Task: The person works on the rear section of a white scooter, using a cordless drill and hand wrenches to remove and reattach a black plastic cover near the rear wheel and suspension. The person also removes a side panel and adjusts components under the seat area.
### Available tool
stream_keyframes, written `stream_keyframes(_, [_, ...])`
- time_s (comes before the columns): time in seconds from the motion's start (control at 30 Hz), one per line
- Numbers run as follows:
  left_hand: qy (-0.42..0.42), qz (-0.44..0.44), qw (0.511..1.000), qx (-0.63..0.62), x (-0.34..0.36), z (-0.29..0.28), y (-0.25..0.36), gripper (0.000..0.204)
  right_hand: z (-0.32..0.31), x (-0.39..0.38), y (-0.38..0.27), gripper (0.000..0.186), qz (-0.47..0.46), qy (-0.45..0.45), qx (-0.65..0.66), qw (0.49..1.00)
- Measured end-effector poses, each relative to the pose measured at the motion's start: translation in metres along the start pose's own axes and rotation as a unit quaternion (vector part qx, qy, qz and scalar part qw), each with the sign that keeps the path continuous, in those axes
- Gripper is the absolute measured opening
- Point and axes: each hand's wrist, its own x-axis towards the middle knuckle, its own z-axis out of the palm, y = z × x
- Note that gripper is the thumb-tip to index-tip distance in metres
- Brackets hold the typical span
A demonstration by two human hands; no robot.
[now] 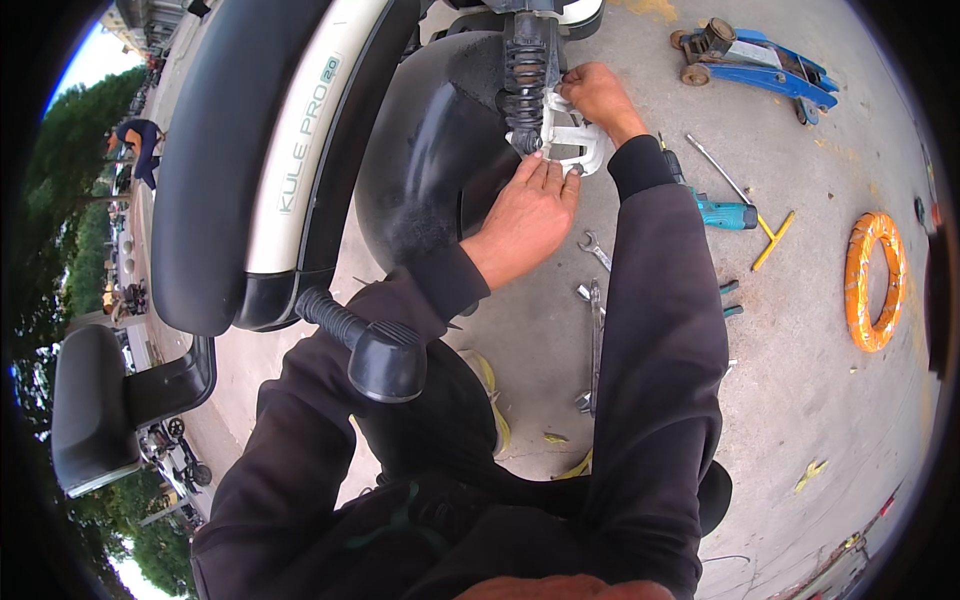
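A white metal bracket (585,136) with an open frame sits against the lower end of a black coil-spring shock absorber (525,75), beside a rounded black fender (425,150). From below, my left hand (523,222) grips the bracket's near edge with its fingertips. My right hand (603,98) is closed on its far right side, thumb and finger pinching near the shock's body. The fingers partly cover the bracket, so how it is attached cannot be seen.
Left stands the vehicle's black-and-cream body panel (310,140), with a turn signal (388,360) and mirror (95,410). On the concrete lie wrenches (597,345), a teal power tool (727,215), a yellow T-handle (773,240), a blue floor jack (765,65) and an orange-wrapped ring (857,290).
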Motion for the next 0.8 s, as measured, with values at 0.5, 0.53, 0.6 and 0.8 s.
stream_keyframes(0.5, [0.079,-0.178,0.98,-0.049,0.052,0.021,0.028,0.012,-0.012,0.008,-0.002,0.023,0.233,-0.011,0.227,0.946])
stream_keyframes(0.53, [0.073,-0.18,0.979,-0.057,0.05,0.022,0.023,0.011,-0.014,0.009,-0.007,0.023,0.215,-0.023,0.22,0.951])
stream_keyframes(0.6, [0.066,-0.191,0.976,-0.076,0.047,0.021,0.013,0.01,-0.023,0.008,-0.011,0.023,0.175,-0.05,0.2,0.963])
stream_keyframes(0.8, [0.08,-0.098,0.992,-0.014,0.045,0.012,0.006,0.011,-0.015,0.044,0.037,0.021,0.08,-0.125,0.186,0.971])
